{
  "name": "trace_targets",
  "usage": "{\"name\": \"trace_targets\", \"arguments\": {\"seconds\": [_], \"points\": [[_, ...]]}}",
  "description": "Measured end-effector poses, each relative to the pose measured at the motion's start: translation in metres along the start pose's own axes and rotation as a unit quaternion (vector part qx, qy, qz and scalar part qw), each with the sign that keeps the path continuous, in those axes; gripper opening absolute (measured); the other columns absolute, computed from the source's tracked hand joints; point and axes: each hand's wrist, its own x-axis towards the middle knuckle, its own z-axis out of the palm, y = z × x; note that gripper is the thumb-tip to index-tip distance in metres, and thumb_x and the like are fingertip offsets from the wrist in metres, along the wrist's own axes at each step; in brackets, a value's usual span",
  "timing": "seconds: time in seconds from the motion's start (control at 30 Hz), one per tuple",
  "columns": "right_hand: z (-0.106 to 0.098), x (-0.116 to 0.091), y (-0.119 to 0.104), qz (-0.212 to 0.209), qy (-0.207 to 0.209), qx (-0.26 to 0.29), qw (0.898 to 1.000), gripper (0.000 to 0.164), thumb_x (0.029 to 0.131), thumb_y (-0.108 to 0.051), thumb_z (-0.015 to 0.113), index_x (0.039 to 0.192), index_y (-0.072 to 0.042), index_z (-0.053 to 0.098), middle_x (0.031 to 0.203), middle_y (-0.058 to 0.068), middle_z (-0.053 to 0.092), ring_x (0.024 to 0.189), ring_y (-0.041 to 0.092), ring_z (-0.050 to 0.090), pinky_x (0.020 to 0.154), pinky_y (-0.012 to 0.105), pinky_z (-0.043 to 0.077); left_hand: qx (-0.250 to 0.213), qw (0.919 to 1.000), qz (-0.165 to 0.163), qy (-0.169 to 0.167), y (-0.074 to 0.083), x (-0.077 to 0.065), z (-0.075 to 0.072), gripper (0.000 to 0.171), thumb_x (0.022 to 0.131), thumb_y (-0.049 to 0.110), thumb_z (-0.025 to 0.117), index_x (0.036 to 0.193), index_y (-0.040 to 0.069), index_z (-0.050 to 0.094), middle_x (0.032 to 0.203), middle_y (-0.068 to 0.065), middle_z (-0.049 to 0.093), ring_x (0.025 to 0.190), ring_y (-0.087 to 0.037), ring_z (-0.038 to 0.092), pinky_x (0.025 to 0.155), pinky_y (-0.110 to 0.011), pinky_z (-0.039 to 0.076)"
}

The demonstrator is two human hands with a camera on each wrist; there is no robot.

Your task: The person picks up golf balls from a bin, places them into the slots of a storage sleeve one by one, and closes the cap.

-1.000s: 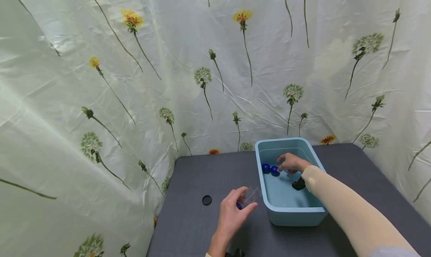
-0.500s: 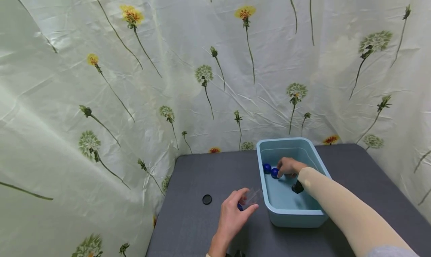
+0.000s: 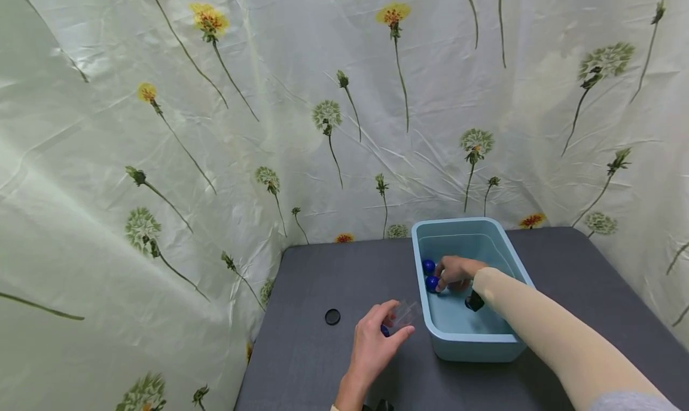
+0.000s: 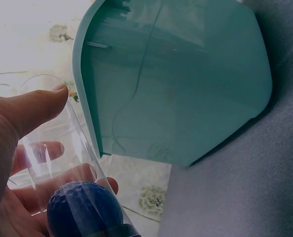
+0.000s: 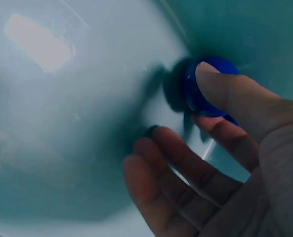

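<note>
"Gripping what, exactly, is the left hand [image 3: 371, 338]?"

"A clear tube [image 3: 406, 315], smooth see-through plastic, with the thumb along one side and fingers curled round the other. Inside it, close to the palm, sits a dimpled dark-blue ball [image 4: 79, 210]."

"And the right hand [image 3: 457, 271]?"

"Down in the pale blue bin [image 3: 475, 338], pinching a glossy blue ball [image 3: 431, 284] between thumb and forefinger, the other fingers loosely bent. A second blue ball [image 3: 428, 265] lies just beside it."

"What shape is that bin?"

"Rectangular with rounded corners, a thick smooth rim and a shiny floor. It stands on the matte dark-grey bench [image 3: 301, 363]."

"Anything else there?"

"A black disc [image 3: 332, 317] with a raised rim, apart from the bin. Behind hangs a creased, satiny curtain [image 3: 242, 142] printed with dandelions."
</note>
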Motion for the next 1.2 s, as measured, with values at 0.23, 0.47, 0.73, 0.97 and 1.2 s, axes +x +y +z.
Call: {"name": "trace_targets", "arguments": {"seconds": [0.23,0.47,0.73,0.97,1.2], "points": [[0.005,-0.003,-0.006,-0.017,-0.021,-0.005,1.0,0.032,0.083,-0.013,0.082,0.113,-0.012,0.071,0.083,0.004,0.066,0.078,0.024,0.065,0.076,0.045,0.057,-0.004,0.9999,-0.014,-0.004,0.0,-0.002,0.001,0.049,0.083,0.059,0.075,0.124,0.034,0.066,0.095,0.009,0.062,0.084,-0.015,0.064,0.069,-0.023,0.051],[0.009,-0.006,-0.01,-0.014,-0.046,-0.011,0.999,0.033,0.083,-0.012,0.082,0.113,-0.013,0.069,0.087,0.006,0.067,0.082,0.027,0.067,0.076,0.046,0.057,-0.005,0.9995,-0.03,-0.007,0.0,-0.004,0.001,0.05,0.083,0.058,0.075,0.125,0.035,0.065,0.095,0.014,0.059,0.085,-0.011,0.063,0.068,-0.023,0.051],[0.009,-0.008,-0.01,-0.008,-0.055,-0.023,0.998,0.032,0.083,-0.012,0.083,0.109,-0.013,0.064,0.088,0.006,0.067,0.083,0.025,0.067,0.076,0.044,0.058,-0.008,0.9997,-0.021,-0.002,0.001,-0.003,-0.001,0.05,0.083,0.06,0.074,0.125,0.034,0.065,0.096,0.011,0.062,0.085,-0.017,0.065,0.069,-0.025,0.05],[0.0,-0.018,-0.007,-0.025,-0.056,-0.033,0.998,0.028,0.082,-0.014,0.082,0.106,-0.012,0.067,0.088,0.006,0.068,0.078,0.023,0.067,0.07,0.04,0.058,-0.012,0.9998,-0.015,-0.002,0.002,-0.004,0.001,0.047,0.083,0.057,0.076,0.124,0.034,0.066,0.097,0.0,0.066,0.083,-0.012,0.063,0.068,-0.025,0.05],[-0.014,-0.037,-0.005,-0.065,-0.034,-0.029,0.997,0.023,0.082,-0.016,0.081,0.101,-0.012,0.069,0.089,0.005,0.066,0.078,0.022,0.066,0.068,0.038,0.058,-0.02,0.9998,0.001,0.004,0.005,-0.002,0.003,0.045,0.083,0.051,0.079,0.122,0.033,0.066,0.097,0.003,0.066,0.082,-0.014,0.064,0.069,-0.027,0.052]]}}
